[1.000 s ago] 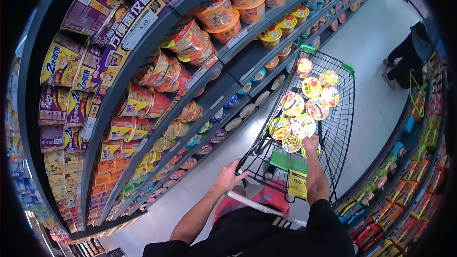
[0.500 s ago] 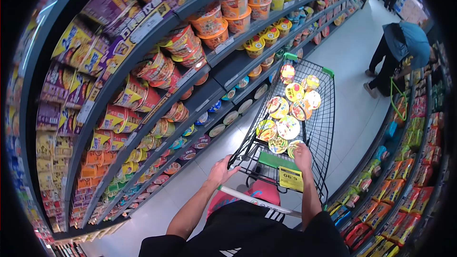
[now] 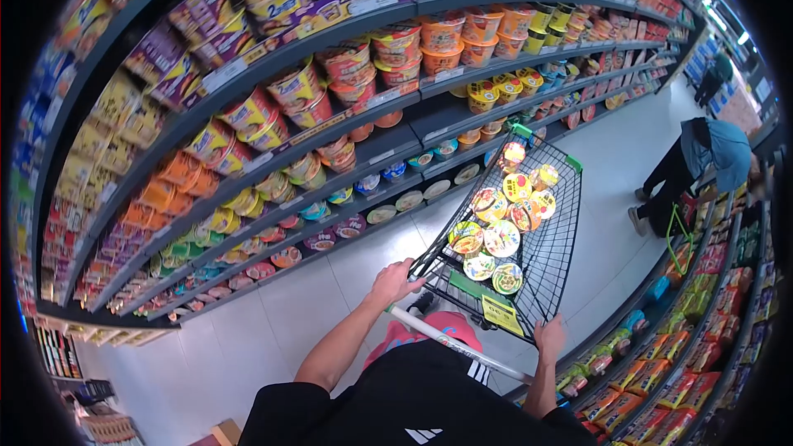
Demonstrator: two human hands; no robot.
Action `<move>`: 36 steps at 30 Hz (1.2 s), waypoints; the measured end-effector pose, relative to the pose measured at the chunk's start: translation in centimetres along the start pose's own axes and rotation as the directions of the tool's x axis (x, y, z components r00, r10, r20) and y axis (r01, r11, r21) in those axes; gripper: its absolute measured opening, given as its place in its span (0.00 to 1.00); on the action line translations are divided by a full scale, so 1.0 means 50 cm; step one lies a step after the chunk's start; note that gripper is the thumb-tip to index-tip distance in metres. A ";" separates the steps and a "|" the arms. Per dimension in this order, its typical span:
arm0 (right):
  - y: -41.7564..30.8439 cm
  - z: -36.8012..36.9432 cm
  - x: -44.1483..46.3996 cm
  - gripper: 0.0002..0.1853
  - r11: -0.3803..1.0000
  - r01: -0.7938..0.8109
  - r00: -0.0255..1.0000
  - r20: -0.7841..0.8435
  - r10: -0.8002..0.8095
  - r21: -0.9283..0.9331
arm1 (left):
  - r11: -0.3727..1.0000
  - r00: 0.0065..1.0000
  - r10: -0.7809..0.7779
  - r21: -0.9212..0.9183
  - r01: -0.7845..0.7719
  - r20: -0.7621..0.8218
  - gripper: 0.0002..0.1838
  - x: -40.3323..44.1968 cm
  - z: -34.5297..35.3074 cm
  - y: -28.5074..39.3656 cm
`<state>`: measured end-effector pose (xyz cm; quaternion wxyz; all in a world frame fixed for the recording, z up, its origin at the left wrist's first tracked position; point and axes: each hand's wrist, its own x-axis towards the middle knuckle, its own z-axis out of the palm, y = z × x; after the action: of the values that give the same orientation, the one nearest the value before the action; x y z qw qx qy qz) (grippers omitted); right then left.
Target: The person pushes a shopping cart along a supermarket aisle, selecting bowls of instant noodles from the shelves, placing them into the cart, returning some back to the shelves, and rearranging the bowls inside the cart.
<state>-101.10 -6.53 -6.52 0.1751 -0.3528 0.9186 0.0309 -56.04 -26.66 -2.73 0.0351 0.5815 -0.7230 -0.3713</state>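
A black wire shopping cart point(image 3: 552, 241) with green corner pieces stands in front of me. Several instant noodle tubs point(image 3: 501, 238) with round printed lids lie in its basket. My left hand point(image 3: 393, 284) is closed around the cart's near left frame, above the end of the grey handlebar point(image 3: 446, 339). At the near right corner, my right hand point(image 3: 549, 339) has its fingers curled on the frame; part of that grip is hidden. A yellow price sign point(image 3: 499, 314) hangs at the cart's near end, between both hands.
Tall curved-looking shelves point(image 3: 363, 99) of noodle tubs run along the left. Low shelves of bagged goods point(image 3: 652, 372) line the right. Ahead on the right, a person point(image 3: 702, 157) bends toward the shelf beside a green-handled basket point(image 3: 681, 239). Another person point(image 3: 714, 78) stands farther off.
My right hand has left a noodle tub in the basket and come back to the cart's near right corner. The view has turned, and the left hand stays on the cart.
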 end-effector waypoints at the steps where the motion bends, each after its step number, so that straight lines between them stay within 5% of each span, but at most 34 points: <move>1: 0.009 0.013 0.002 0.34 1.000 0.016 0.999 -0.031 -0.016 -0.011 | 1.000 1.000 0.003 -0.007 -0.003 -0.021 0.33 -0.011 0.014 -0.008; 12: 0.091 0.014 -0.045 0.33 0.979 0.197 0.976 -0.088 -0.200 -0.044 | 0.997 0.995 -0.064 -0.053 0.060 -0.079 0.32 -0.173 0.102 -0.012; 28: 0.145 -0.020 -0.070 0.35 0.972 0.231 0.971 0.073 -0.229 -0.028 | 0.945 0.961 -0.233 -0.267 0.187 -0.152 0.33 -0.403 0.222 0.008; 36: 0.131 -0.022 -0.065 0.29 0.947 0.318 0.948 0.006 -0.318 -0.045 | 0.942 0.933 -0.260 -0.276 0.189 -0.250 0.31 -0.481 0.272 0.010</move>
<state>-103.48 0.26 -4.82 0.1690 -0.5001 0.8490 0.0228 -55.29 0.94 -3.11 0.1673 0.6990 -0.5867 -0.3731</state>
